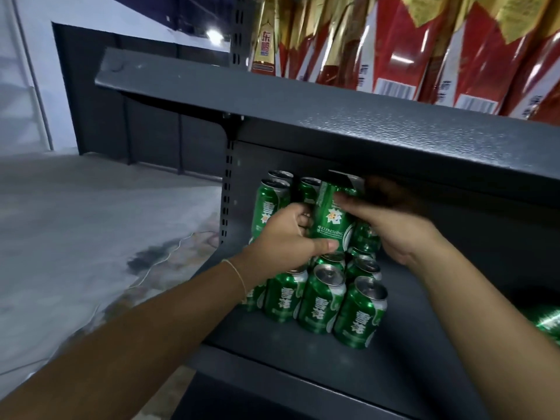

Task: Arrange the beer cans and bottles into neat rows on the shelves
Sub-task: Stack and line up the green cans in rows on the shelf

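Several green beer cans (319,301) stand in rows on the dark grey shelf (424,353), with a second layer stacked at the back left. Both my hands hold one green can (331,221) in the upper layer, slightly tilted. My left hand (286,237) grips its lower left side, thumb across the front. My right hand (391,225) holds its upper right side, fingers reaching over the top under the shelf above. Another green can (548,322) lies at the far right edge.
The upper shelf's front lip (333,116) hangs low over the cans. Red and gold boxes (424,50) fill the shelf above. A slotted upright post (227,183) bounds the shelf on the left. Grey floor with a white cable (163,259) lies left.
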Available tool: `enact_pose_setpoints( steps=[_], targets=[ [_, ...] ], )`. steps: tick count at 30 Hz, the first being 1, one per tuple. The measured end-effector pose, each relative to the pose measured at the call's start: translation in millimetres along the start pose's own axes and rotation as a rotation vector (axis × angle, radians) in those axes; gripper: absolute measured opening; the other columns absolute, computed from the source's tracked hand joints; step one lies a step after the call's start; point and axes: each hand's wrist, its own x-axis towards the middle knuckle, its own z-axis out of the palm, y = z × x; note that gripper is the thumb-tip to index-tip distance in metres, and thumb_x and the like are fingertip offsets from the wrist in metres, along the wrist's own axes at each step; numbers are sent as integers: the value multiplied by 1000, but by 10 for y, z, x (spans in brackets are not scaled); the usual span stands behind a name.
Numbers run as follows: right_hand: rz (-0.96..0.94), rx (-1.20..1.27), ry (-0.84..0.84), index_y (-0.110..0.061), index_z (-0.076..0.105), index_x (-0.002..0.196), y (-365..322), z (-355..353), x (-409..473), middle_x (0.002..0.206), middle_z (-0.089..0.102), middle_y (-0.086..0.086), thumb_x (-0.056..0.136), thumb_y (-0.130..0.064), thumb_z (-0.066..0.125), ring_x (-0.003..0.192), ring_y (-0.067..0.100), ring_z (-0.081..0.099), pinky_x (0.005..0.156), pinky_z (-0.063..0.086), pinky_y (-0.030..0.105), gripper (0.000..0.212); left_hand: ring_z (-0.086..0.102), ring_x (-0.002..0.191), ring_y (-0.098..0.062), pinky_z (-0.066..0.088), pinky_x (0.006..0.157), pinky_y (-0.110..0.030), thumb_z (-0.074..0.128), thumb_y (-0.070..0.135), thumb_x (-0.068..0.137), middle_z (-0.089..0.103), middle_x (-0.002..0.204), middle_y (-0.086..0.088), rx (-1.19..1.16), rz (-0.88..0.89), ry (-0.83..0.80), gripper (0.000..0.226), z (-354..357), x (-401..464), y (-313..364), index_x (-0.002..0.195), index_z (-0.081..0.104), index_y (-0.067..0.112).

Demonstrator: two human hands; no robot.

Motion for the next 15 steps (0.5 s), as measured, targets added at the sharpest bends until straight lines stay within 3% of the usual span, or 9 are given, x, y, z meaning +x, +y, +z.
enact_pose_setpoints(
  steps=[4, 6, 8, 10, 11, 12, 13, 14, 15],
  targets=[
    [31, -112, -30, -40, 53, 126, 18, 156, 27, 123, 68, -4, 31, -56, 96, 109, 17, 67, 94, 55, 40, 106, 65, 79, 3, 51, 65, -11, 79, 5, 77, 61, 95, 11, -11, 8, 9, 45, -150, -22, -49, 91, 49, 35],
    [35, -101, -4, -38, 58, 117, 33, 234, 33, 118, 70, -3, 29, -54, 96, 106, 16, 68, 92, 55, 38, 97, 65, 85, -2, 51, 66, -11, 81, 7, 76, 61, 94, 14, 23, 16, -10, 46, -228, -24, -69, 91, 48, 36],
    [52, -135, 60, -32, 58, 123, 42, 328, 27, 121, 68, -3, 30, -54, 95, 109, 18, 67, 94, 54, 38, 102, 65, 87, -3, 53, 69, -11, 81, 7, 76, 62, 94, 15, 51, 3, -24, 45, -331, -23, -94, 98, 52, 33],
    [51, -221, 100, -27, 51, 136, 51, 397, 18, 127, 63, -4, 42, -52, 95, 115, 18, 62, 98, 52, 38, 107, 65, 92, -6, 54, 80, -16, 80, 7, 77, 64, 100, 7, 95, -41, -21, 49, -440, -21, -125, 119, 56, 17],
    [49, -274, 109, -25, 48, 139, 52, 425, 14, 128, 60, -5, 53, -45, 94, 115, 18, 59, 99, 50, 37, 99, 66, 93, -11, 53, 86, -19, 78, 7, 79, 66, 101, 0, 135, -61, -17, 55, -494, -21, -145, 128, 53, 10],
    [49, -312, 117, -22, 48, 138, 75, 443, 30, 126, 60, -5, 62, -37, 91, 114, 18, 58, 99, 49, 36, 88, 53, 113, -26, 51, 88, -19, 75, 5, 82, 66, 97, -6, 177, -74, -13, 53, -541, -33, -161, 130, 52, 5],
    [43, -339, 122, -21, 49, 136, 82, 470, 31, 123, 60, -4, 68, -32, 89, 112, 19, 58, 96, 49, 33, 80, 40, 79, -1, 51, 88, -18, 69, 1, 85, 65, 91, -9, 220, -65, -6, 43, -587, -43, -181, 125, 55, 1],
    [48, -353, 128, -21, 50, 134, 110, 488, 44, 121, 60, -2, 71, -30, 87, 110, 20, 58, 93, 48, 31, 73, 61, 80, -12, 52, 84, -14, 63, -4, 87, 65, 93, -10, 274, -51, 10, 31, -626, -49, -201, 118, 59, -3],
    [50, -362, 130, -20, 49, 135, 138, 498, 50, 124, 60, 0, 72, -30, 86, 111, 21, 58, 92, 47, 31, 74, 60, 79, -11, 52, 74, -10, 56, -9, 88, 65, 97, -12, 334, -37, 27, 23, -659, -53, -222, 110, 62, -7]
  ],
)
